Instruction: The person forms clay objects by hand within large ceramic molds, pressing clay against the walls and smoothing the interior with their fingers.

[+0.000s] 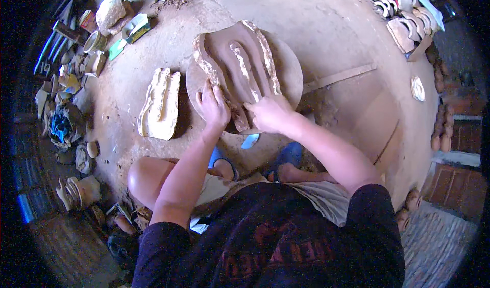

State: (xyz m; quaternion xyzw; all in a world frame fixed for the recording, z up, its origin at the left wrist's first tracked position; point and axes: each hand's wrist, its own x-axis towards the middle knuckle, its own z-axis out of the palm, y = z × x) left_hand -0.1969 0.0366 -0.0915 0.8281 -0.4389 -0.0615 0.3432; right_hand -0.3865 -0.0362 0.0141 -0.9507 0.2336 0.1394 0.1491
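Note:
A large plaster mould [266, 58] with a pale, chipped rim lies on a round board [292, 68] in front of me. Brown clay [227, 48] lines its hollow, around a long curved ridge with a whitish top. Along the mould's left wall, near its close end, rests my left hand [214, 104] with the fingers stretched out. My right hand [270, 113] is closed, its fingers curled and pressed to the clay at the near end of the ridge. Whether it grips anything small is hidden.
To the left lies a second, cream mould half [159, 104]. A wooden strip [339, 78] extends right from the board. A blue scrap [250, 141] is near my feet. Stacked mould pieces [408, 25] stand far right; containers [95, 43] and a pale block [111, 13] line the left.

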